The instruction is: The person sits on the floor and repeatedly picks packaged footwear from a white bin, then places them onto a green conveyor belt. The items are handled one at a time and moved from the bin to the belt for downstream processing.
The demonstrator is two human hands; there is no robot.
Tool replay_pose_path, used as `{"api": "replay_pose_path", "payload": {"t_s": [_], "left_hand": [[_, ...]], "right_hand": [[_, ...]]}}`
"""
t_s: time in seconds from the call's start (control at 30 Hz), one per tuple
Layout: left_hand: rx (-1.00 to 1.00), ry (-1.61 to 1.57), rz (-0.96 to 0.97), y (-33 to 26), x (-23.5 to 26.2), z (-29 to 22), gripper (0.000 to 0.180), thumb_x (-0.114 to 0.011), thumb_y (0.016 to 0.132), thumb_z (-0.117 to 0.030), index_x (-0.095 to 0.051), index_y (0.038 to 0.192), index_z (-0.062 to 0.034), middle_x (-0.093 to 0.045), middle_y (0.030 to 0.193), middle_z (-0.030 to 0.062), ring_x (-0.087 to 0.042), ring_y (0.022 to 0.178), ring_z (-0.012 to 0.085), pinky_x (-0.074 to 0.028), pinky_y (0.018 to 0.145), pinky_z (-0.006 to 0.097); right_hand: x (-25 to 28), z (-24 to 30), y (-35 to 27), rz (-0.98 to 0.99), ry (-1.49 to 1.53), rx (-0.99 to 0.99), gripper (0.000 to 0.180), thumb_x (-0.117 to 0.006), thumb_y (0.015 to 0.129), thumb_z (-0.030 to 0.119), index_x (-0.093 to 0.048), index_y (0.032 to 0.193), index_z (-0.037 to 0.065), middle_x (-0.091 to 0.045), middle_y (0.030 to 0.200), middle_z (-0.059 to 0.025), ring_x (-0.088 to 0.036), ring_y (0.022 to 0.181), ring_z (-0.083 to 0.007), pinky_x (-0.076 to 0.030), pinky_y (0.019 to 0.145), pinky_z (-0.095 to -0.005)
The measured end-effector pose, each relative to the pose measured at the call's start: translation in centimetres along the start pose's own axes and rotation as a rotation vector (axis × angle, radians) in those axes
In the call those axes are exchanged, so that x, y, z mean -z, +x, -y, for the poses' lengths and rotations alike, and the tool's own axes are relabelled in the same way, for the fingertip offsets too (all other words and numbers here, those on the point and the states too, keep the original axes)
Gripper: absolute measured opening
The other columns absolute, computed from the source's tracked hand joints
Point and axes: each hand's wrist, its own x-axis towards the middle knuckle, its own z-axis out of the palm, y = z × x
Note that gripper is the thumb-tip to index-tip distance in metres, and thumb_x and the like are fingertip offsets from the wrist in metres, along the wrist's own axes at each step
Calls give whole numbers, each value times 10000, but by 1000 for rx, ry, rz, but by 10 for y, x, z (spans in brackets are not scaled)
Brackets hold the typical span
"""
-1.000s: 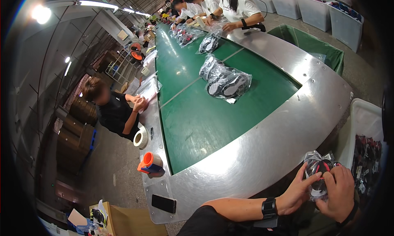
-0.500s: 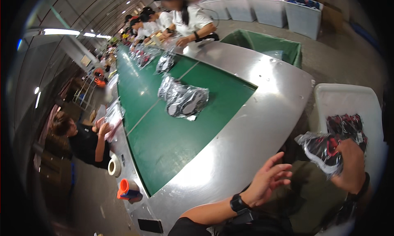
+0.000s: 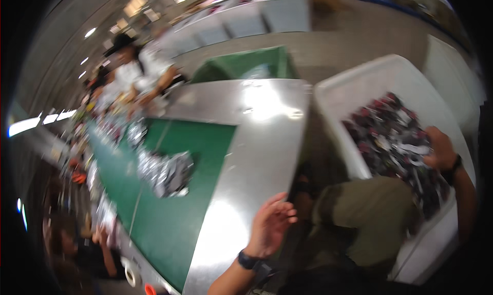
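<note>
My right hand is low over the white bin on the right, its fingers curled at the edge of a plastic-bagged shoe with a pale sole. Blur hides exactly where the fingertips lie. Under and around it, a heap of dark and red bagged shoes fills the bin's bottom. My left hand hovers at the metal table edge, holding nothing, fingers apart and slightly bent. Farther off, another bagged pair of shoes lies on the green belt.
A green lined bin stands beyond the table end, with white bins behind it. A person in white works along the far side, another in dark clothes at the left. A tape roll sits on the left rim.
The view has swung right toward the white bin. My right hand, which held a bagged shoe up at the bin's near side, is now down among the heap. My left hand stays raised and empty.
</note>
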Motion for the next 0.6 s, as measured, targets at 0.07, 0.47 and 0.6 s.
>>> {"api": "replay_pose_path", "payload": {"t_s": [0.07,0.47,0.6], "left_hand": [[-4,-12,10,5,0,1,419,-585,1046,-275,-553,1406,-63,-688,1044,75,-654,992,241,-541,902,400],[68,-11,-41,35,24,8,468,-519,1088,-268,-530,1483,-17,-697,1086,73,-652,1009,238,-523,936,412],[18,105,-102,32,27,-1,508,-524,1079,-288,-507,1509,-18,-692,1111,68,-645,1032,244,-514,963,431]], "right_hand": [[-17,-29,-18,93,-2,-110,592,-787,635,339,-633,1112,24,-654,980,-207,-648,909,-441,-515,808,-508],[-64,-137,-16,368,-61,-351,664,-850,639,320,-627,1192,30,-700,1050,-224,-671,1024,-423,-546,871,-496],[-59,-182,50,28,-182,-309,556,-809,709,233,-598,1202,85,-682,1152,-173,-659,1083,-391,-540,905,-491]]}}
